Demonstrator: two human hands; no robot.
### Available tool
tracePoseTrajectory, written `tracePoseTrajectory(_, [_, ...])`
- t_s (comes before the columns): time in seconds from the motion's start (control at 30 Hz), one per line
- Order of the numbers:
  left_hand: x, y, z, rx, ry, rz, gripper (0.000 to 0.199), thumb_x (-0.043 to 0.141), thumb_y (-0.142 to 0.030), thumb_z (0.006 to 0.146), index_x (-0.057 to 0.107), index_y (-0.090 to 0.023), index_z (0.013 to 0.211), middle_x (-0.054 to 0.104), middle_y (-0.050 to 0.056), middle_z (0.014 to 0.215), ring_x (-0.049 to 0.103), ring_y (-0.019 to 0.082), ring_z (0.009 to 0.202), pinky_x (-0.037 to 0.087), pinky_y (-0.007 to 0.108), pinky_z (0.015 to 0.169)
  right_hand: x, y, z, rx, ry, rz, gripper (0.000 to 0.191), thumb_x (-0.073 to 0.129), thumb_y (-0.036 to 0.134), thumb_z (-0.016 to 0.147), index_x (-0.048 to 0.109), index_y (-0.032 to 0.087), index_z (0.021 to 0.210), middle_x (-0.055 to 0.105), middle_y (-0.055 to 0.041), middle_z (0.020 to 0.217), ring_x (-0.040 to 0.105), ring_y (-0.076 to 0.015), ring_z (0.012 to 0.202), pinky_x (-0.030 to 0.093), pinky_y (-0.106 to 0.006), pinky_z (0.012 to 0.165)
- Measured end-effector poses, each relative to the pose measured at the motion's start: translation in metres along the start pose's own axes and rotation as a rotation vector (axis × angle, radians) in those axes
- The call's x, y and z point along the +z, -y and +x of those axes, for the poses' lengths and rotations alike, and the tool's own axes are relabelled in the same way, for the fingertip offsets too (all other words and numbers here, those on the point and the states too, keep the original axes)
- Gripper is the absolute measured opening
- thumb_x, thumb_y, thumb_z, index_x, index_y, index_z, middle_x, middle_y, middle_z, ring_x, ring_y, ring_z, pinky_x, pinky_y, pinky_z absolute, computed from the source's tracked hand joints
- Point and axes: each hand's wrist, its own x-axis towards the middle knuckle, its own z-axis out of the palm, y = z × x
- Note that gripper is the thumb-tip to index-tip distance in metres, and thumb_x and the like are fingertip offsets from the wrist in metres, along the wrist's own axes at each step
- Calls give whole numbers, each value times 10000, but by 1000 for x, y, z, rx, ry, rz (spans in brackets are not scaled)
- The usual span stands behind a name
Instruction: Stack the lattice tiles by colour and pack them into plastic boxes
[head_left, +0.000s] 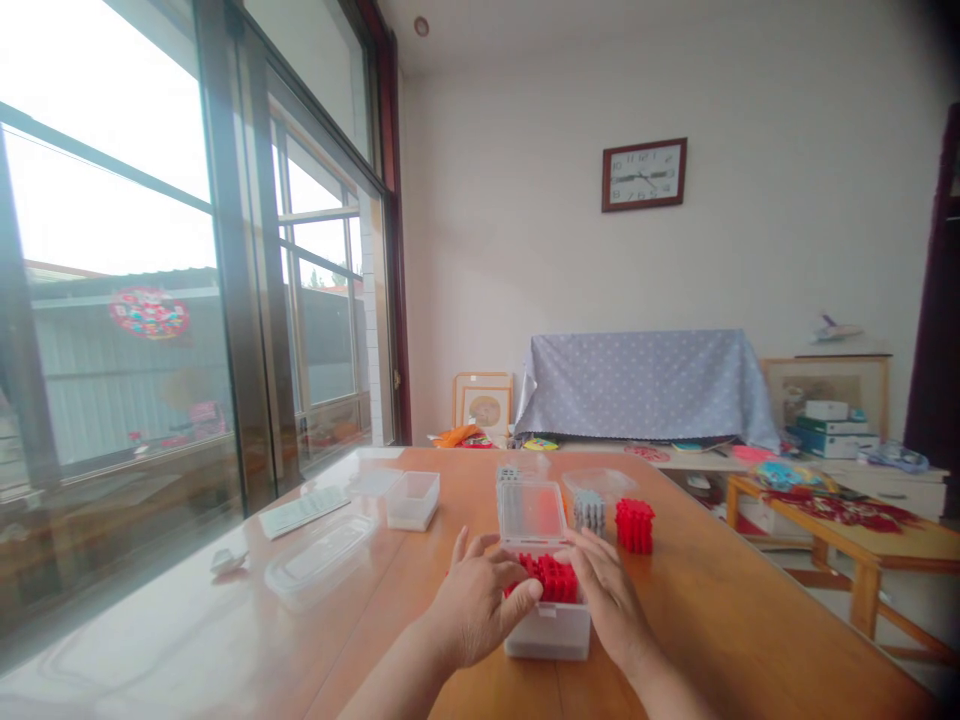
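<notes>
We've got the box [547, 636] on the table [720, 620], pieces [559, 578] in it, lid [533, 512] at its back edge. Left hand [484, 605] on its left, right hand [604, 585] on its right. Block stack [634, 527] behind-right. Tub [414, 502] behind-left; plastic container [319, 562] farther left, paper [304, 511] behind that.

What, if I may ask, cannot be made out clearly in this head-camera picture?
Head view: the floor of the clear box, hidden by the red pieces.
Head view: part of the red pieces, covered by the left hand and right hand.
Head view: the markings on the pale sheet, too small and blurred.
Head view: both elbows, cut off by the bottom edge.
</notes>
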Motion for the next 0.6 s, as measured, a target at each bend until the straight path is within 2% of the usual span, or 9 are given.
tracePoseTrajectory(0.1, [-4, 10, 2, -14, -57, -69, 466, 338, -547, 1044, 734, -306, 990, 746, 20, 1094, 557, 285, 1228, 241, 575, 1191, 1, -5, 2, 101, -148, 117, 560, 387, 649, 988, 794, 265, 1004, 711, -69, 1283, 524, -283, 1340, 314, -461, 1207])
tracePoseTrajectory(0.17, [-8, 25, 2, -52, -121, -94, 469, 328, -501, 1050, 721, -261, 958, 745, 53, 1033, 617, 259, 1103, 392, 476, 1109, 3, -11, 4, 224, -231, 191, 618, 383, 709, 956, 792, 246, 973, 737, -80, 1222, 575, -295, 1280, 344, -447, 1183])
tracePoseTrajectory(0.23, [-11, 46, 1, -145, -202, -102, 393, 370, -451, 1036, 700, -237, 1024, 738, 81, 1065, 629, 259, 1085, 469, 419, 1020, 5, -19, 5, 370, -276, 259, 664, 384, 762, 920, 786, 236, 979, 750, -77, 1201, 598, -305, 1256, 378, -438, 1154])
tracePoseTrajectory(0.33, [-14, 77, -8, -276, -206, -96, 267, 449, -306, 976, 660, -210, 1109, 713, 93, 1184, 638, 243, 1139, 489, 373, 1016, 11, -32, 5, 543, -320, 333, 713, 393, 811, 876, 774, 229, 1031, 742, -73, 1242, 605, -316, 1257, 439, -429, 1091])
tracePoseTrajectory(0.4, [-14, 92, -17, -309, -162, -84, 281, 537, -236, 892, 649, -205, 1147, 706, 89, 1216, 640, 244, 1162, 494, 364, 1019, 14, -39, 5, 584, -341, 353, 736, 406, 832, 850, 777, 221, 1029, 740, -81, 1253, 608, -326, 1256, 474, -420, 1046])
tracePoseTrajectory(0.5, [-11, 101, -28, -331, -73, -63, 417, 656, -195, 762, 658, -223, 1178, 708, 75, 1232, 644, 264, 1165, 511, 367, 994, 19, -47, 5, 591, -360, 365, 756, 427, 851, 815, 788, 211, 994, 754, -96, 1225, 625, -344, 1232, 506, -421, 996])
tracePoseTrajectory(0.6, [-5, 104, -32, -347, -14, -36, 477, 707, -182, 695, 674, -224, 1169, 710, 81, 1225, 650, 289, 1138, 520, 390, 964, 21, -52, 6, 603, -365, 375, 751, 450, 849, 798, 795, 210, 992, 758, -104, 1211, 633, -356, 1219, 506, -446, 997])
